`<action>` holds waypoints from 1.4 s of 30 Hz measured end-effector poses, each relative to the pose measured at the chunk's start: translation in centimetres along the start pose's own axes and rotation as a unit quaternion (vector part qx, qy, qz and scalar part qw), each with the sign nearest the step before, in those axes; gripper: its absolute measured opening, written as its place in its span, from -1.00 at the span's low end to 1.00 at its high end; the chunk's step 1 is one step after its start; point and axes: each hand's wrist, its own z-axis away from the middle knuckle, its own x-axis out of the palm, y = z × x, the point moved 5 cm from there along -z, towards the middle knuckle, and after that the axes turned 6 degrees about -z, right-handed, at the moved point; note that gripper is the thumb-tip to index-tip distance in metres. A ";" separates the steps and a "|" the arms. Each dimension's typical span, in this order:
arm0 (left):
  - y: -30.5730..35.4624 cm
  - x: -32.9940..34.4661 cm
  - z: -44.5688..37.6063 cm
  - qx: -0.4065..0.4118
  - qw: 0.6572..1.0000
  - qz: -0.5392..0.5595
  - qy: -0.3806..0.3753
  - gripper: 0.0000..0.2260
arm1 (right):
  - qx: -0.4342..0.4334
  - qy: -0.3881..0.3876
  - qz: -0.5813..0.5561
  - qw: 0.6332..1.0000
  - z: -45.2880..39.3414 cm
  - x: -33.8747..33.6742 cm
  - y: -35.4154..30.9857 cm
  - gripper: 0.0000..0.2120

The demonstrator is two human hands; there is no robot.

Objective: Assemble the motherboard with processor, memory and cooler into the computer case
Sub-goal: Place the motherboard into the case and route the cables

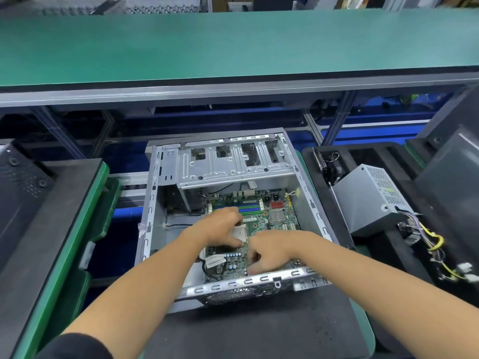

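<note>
lying on its side on a dark mat, the case [166, 203] is open at the top, and the board [278, 218] sits flat inside on its floor. both forearms reach in from below. the left hand [220, 226] arches over the socket [239, 235], fingers bent down onto it. the right hand [267, 251] curls, fingertips pressing the board's near edge; whether it pinches anything cannot be told.

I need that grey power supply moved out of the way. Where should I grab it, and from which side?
Judging by its pose, grip the power supply across its plain box body from above, on the end away from the cable bundle; it lies tilted on the black foam tray.
</note>
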 end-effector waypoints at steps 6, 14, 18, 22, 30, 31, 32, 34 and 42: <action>1.5 0.7 0.2 0.019 0.999 -0.028 -0.016 -0.68 | 0.054 -0.065 -0.035 0.996 -0.7 0.8 0.7 -0.71; 1.5 0.9 0.1 0.022 0.999 -0.031 -0.034 -0.65 | 0.055 -0.109 -0.075 0.990 -0.6 0.8 1.2 -0.66; 1.4 0.9 0.0 0.025 0.999 -0.020 -0.041 -0.66 | 0.062 -0.115 -0.087 0.988 -0.7 1.0 1.5 -0.66; 1.4 0.8 -0.2 0.013 0.998 -0.025 -0.062 -0.64 | 0.057 -0.110 -0.092 0.988 -0.6 0.9 1.3 -0.65; 0.7 0.1 0.6 -0.030 0.996 0.071 -0.045 -0.66 | 0.075 -0.099 -0.100 0.987 -0.8 1.1 1.5 -0.71; 0.2 -0.5 0.9 -0.044 0.995 0.084 -0.022 -0.72 | 0.078 -0.088 -0.106 0.987 -0.9 1.0 1.6 -0.74; -0.3 -1.2 1.1 -0.062 0.994 0.089 0.015 -0.78 | 0.082 -0.070 -0.116 0.987 -0.9 0.9 1.7 -0.78; -1.7 -2.6 1.6 -0.123 0.983 0.091 0.099 -0.87 | 0.091 -0.007 -0.130 0.987 -0.8 0.2 1.9 -0.89; -5.0 -1.5 2.7 -0.280 0.950 0.132 0.037 -0.52 | 0.144 0.259 -0.065 0.953 -0.5 -5.0 4.2 -0.82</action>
